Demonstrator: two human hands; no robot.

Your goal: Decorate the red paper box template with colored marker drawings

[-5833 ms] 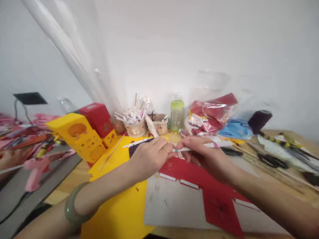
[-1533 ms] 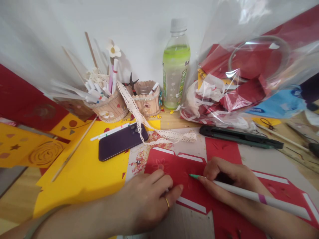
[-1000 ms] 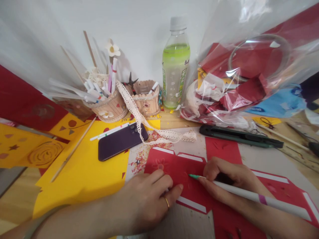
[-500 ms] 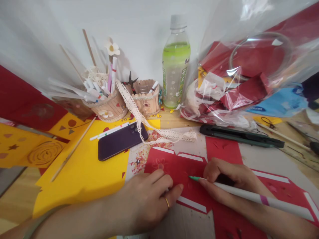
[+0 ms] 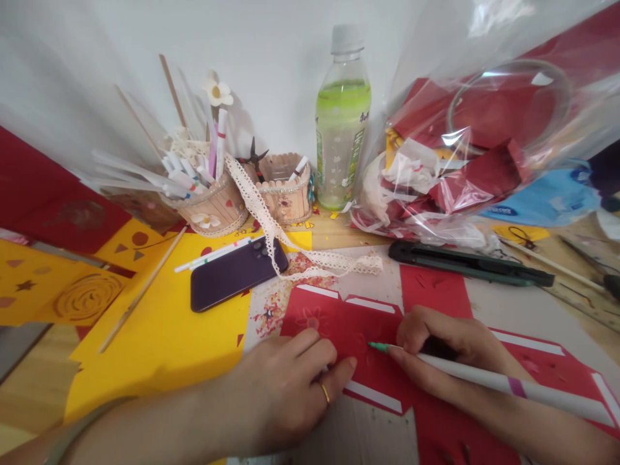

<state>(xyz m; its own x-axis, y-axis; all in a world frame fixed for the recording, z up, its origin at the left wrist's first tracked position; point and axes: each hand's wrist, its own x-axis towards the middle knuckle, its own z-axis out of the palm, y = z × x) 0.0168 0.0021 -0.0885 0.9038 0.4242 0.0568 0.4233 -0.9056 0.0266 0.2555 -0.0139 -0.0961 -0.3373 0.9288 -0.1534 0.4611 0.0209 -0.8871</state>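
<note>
A red paper piece (image 5: 375, 326) with white strips along its edges lies in front of me, with a faint flower drawn at its left. My left hand (image 5: 295, 381), a ring on one finger, holds it down with bent fingers pressed on its left part. A small whitish bit shows between those fingers; I cannot tell what it is. A white felt-tip marker (image 5: 472, 376) with a green tip and a purple band is pinched in my right hand (image 5: 445, 349). Its tip is at the middle of the red paper, touching or just above it.
Behind lie a dark phone (image 5: 237, 274), a lace ribbon (image 5: 274, 232) and a dark green box cutter (image 5: 469, 263). Wooden-stick pen holders (image 5: 217, 213), a green drink bottle (image 5: 343, 123) and a clear plastic bag (image 5: 465, 174) of scraps line the wall. Yellow paper (image 5: 159, 349) spreads left.
The green marker tip has shifted very slightly to the right with my right hand. My left hand and the red paper stay in place.
</note>
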